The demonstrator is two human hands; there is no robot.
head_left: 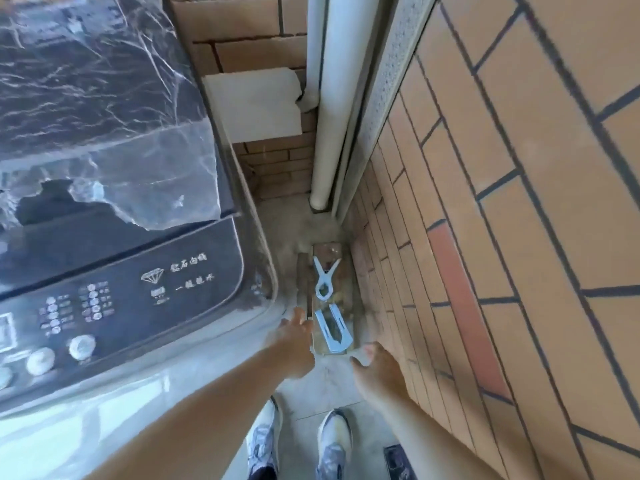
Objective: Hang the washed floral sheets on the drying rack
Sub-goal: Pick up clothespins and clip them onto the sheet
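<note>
Two large pale-blue clothes pegs lie on a small board (349,271) on the floor, in the gap between the washing machine and the brick wall. The far peg (325,279) lies with its jaws towards me; the near peg (332,330) lies just below it. My left hand (294,337) reaches down beside the near peg's left edge, fingers straight, holding nothing. My right hand (375,367) hovers just right of and below the near peg, fingers spread, empty. No floral sheet or drying rack is in view.
A top-loading washing machine (114,278) with a plastic-wrapped dark lid fills the left. An orange brick wall (502,202) runs along the right. White pipes (323,116) stand in the far corner. My two sneakers (301,441) stand on the grey floor.
</note>
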